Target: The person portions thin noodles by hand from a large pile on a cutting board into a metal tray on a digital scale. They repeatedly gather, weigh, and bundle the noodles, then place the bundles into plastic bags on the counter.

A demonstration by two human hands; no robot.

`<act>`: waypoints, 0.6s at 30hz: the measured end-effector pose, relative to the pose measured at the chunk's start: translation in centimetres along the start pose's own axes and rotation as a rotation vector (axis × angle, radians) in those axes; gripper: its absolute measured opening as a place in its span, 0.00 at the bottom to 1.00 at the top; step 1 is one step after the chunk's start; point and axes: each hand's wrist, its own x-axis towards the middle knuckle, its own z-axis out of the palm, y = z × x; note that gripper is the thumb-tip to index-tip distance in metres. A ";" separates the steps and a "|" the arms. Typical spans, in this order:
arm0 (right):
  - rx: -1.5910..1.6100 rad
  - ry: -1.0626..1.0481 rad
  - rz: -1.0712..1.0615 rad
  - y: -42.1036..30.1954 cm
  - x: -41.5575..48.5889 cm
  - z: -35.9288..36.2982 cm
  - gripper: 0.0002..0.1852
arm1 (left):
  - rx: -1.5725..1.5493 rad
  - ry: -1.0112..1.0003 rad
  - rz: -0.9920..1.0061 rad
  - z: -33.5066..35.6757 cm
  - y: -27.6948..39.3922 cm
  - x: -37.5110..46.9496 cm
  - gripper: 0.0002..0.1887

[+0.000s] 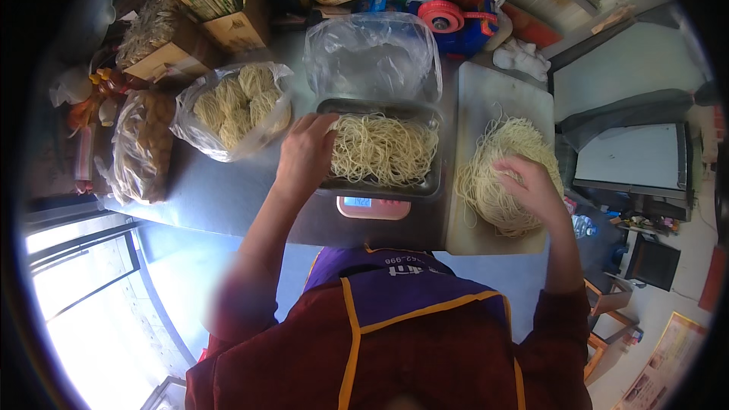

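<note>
A metal tray [380, 189] heaped with pale fresh noodles [384, 148] rests on a pink digital kitchen scale [373, 208] with a lit display. My left hand [306, 145] is at the tray's left end, its bent fingers at the rim beside the noodles. Whether those fingers grip anything is hidden. To the right, a large pile of noodles [501, 199] lies on a white cutting board [504, 82]. Over this pile is my right hand [527, 179], slightly blurred, thumb and fingers apart, with no noodles seen lifted in it.
Left of the tray, a clear plastic bag [213, 145] holds several noodle bundles. An open clear bag [370, 60] stands behind the tray. Farther back are a red-and-blue tape device [447, 17] and a cardboard box [236, 28] of wrapped chopsticks. Another filled plastic bag [145, 148] sits far left.
</note>
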 end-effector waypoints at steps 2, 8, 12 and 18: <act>-0.002 0.001 -0.102 -2.1 2.6 1.6 0.12 | 0.154 -0.135 0.008 2.1 -0.5 0.9 0.16; -0.049 0.046 -0.453 -7.0 11.6 8.3 0.13 | 0.433 -0.341 -0.062 6.0 -1.3 2.0 0.14; -0.247 0.007 -0.472 -7.4 15.2 12.6 0.19 | 0.549 -0.423 -0.101 6.5 -1.1 2.2 0.13; -0.436 0.003 -0.458 -6.9 16.7 15.5 0.21 | 0.260 -0.562 -0.125 5.7 -1.9 3.0 0.17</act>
